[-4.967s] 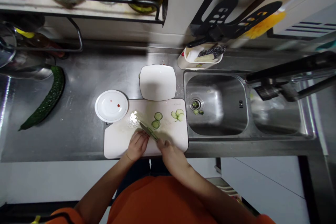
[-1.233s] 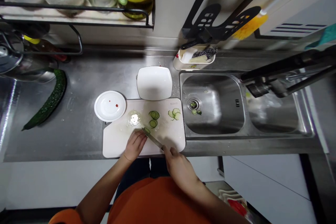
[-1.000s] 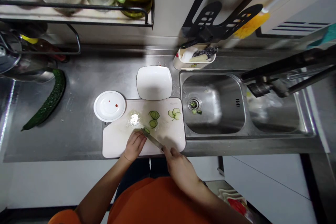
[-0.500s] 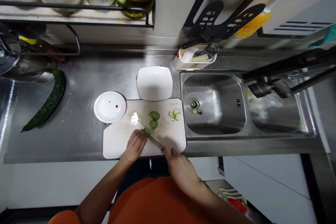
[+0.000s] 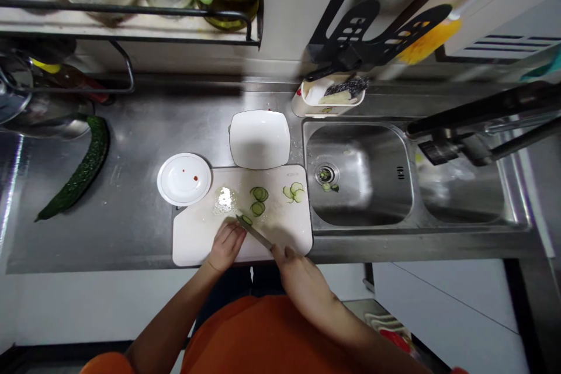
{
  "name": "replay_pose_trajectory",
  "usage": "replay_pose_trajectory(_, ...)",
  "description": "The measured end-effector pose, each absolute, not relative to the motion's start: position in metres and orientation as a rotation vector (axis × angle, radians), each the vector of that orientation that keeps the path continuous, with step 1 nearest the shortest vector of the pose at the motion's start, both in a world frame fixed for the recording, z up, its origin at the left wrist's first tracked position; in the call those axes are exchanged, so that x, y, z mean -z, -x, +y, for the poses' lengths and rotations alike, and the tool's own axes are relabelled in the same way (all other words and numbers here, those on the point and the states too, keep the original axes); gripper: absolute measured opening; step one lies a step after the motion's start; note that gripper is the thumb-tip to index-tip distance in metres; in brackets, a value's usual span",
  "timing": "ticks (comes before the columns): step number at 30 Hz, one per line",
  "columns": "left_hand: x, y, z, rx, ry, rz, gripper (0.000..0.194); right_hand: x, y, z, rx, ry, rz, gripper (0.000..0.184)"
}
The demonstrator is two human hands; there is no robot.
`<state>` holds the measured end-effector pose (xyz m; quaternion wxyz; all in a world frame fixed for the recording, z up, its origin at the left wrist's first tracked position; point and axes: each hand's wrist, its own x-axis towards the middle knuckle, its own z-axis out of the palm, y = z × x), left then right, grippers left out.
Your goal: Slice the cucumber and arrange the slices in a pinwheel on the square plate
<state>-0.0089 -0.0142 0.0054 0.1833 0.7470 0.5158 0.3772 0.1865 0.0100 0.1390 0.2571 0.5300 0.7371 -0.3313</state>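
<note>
My right hand [image 5: 302, 277] is closed round the handle of a kitchen knife [image 5: 259, 237], whose blade points up and left over the white cutting board [image 5: 197, 239]. My left hand [image 5: 227, 245] is closed at the blade's left side, its fingers curled over a cucumber piece that they mostly hide. A cucumber slice [image 5: 247, 220] lies against the blade's far side near the tip. Farther up the board are several thin cucumber slices [image 5: 258, 208], and a small pile of pale green slices [image 5: 293, 191] lies near the right edge.
A square white dish [image 5: 259, 137] and a small round plate [image 5: 184, 178] with red specks stand by the board. A whole cucumber [image 5: 83, 178] lies at left. The steel sink [image 5: 350, 204] with scraps at its drain and the faucet [image 5: 464, 123] are at right.
The whole view has shifted very slightly. Both hands, the knife and the slices keep nearly the same places on the board.
</note>
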Motion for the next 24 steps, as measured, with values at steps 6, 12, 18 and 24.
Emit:
replay_pose_trajectory(6, -0.004, 0.009, -0.014, -1.078, -2.100, 1.453, 0.014, -0.141, -0.183, 0.015, 0.908, -1.408, 1.981, 0.053)
replay_pose_trajectory(12, -0.005, 0.009, -0.014, -1.062, -2.119, 1.438, 0.016, -0.139, -0.181, 0.017, 0.949, -1.387, 1.974, 0.052)
replay_pose_trajectory(18, -0.004, 0.009, -0.014, -1.076, -2.112, 1.437, 0.016, -0.134, -0.180, 0.015, 0.949, -1.409, 1.992, 0.052)
replay_pose_trajectory(24, -0.005, 0.009, -0.014, -1.076, -2.124, 1.438, 0.015, -0.129, -0.178, 0.013, 0.935, -1.432, 2.007, 0.048)
